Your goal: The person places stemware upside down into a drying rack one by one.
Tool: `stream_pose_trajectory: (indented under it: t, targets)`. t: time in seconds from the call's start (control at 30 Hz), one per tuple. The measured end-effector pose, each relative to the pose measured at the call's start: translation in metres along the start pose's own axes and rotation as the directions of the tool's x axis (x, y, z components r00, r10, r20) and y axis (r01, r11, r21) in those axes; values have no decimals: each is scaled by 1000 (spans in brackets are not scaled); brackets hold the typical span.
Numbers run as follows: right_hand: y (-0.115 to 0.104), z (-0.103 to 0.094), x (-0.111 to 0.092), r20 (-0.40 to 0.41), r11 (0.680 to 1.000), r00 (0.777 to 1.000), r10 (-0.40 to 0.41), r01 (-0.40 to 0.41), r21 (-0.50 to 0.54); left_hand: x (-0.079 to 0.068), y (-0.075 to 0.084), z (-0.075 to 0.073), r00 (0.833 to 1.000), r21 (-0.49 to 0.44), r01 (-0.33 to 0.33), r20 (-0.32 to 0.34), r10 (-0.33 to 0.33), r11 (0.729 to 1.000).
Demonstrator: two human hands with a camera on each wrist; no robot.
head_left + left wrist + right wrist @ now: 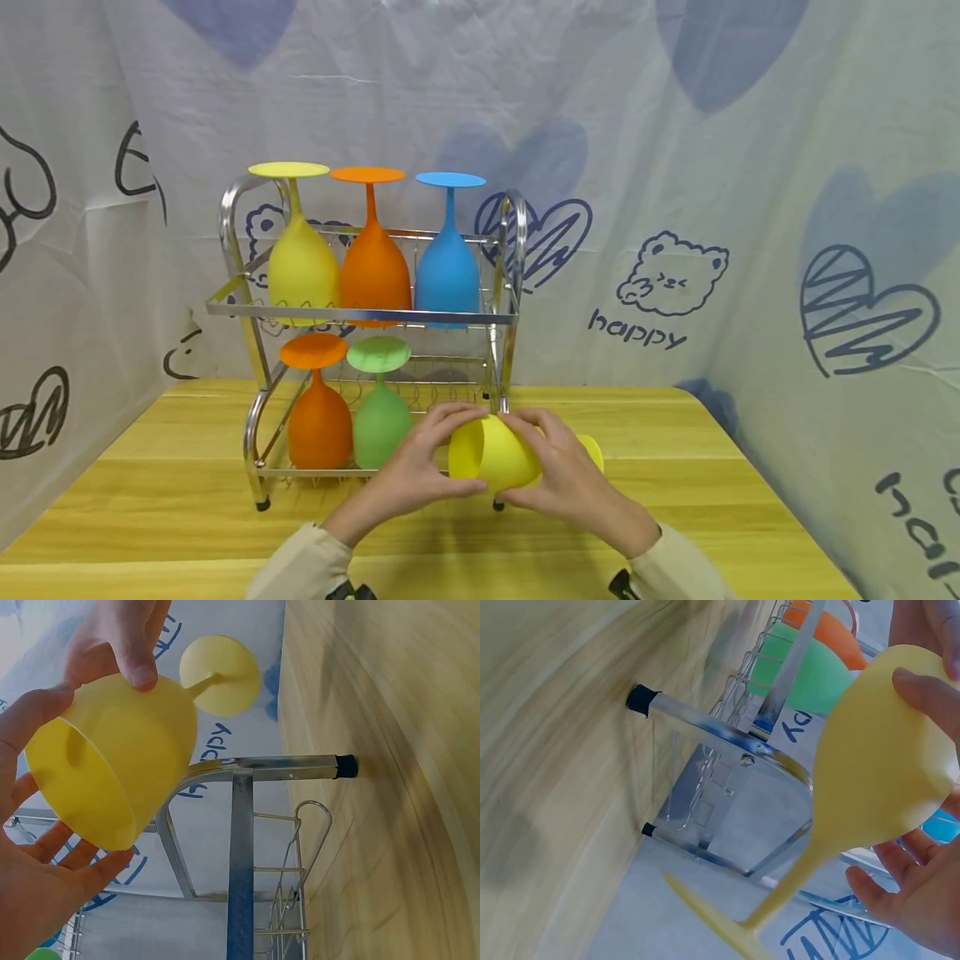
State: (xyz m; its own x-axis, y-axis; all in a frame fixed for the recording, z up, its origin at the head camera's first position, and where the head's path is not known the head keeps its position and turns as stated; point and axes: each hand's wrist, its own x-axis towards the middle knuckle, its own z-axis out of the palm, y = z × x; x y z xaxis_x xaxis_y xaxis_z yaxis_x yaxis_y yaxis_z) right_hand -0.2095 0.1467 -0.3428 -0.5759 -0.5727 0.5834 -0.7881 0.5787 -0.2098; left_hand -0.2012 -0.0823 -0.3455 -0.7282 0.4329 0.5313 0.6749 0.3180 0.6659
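Note:
A yellow plastic goblet [506, 454] is held on its side in front of the rack's lower right corner, its mouth to the left. My left hand [412, 471] grips it near the rim, thumb and fingers on opposite sides. Around the bowl curls my right hand [570, 475], close beside the left. The right wrist view shows the goblet's stem [784, 889] free of both hands. Its round foot [220, 675] shows whole in the left wrist view. In the head view the right hand hides the stem and most of the foot.
A two-tier metal rack [360, 315] stands on the wooden table [645, 517]. Upside down on its top tier are yellow [303, 267], orange [375, 271] and blue [447, 271] goblets. Orange [320, 429] and green [381, 429] ones stand inverted below. Patterned cloth [585, 75] surrounds the table.

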Motion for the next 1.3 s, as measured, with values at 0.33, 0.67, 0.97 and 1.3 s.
stream_pose_trajectory:
  t: [0.33, 0.67, 0.97, 1.3]
  targets:
    - [-11, -8, -11, -266, 978, 964, -25, 78, 191, -7, -3, -5, 981, -214, 69, -165, -106, 974]
    - [-21, -16, -21, -152, 899, 974, 169, -89, 428, -15, -1, -15, 963, -367, -19, -255, -81, 930]
    - [-16, -19, -9, 184, 494, 852, 490, -446, 746, -16, 5, 0, 933, -656, 23, -256, -251, 755]
    - [-16, -3, 0, 41, 199, 907, 420, -137, 970, -16, 10, 13, 937, -758, 4, -225, -267, 653]
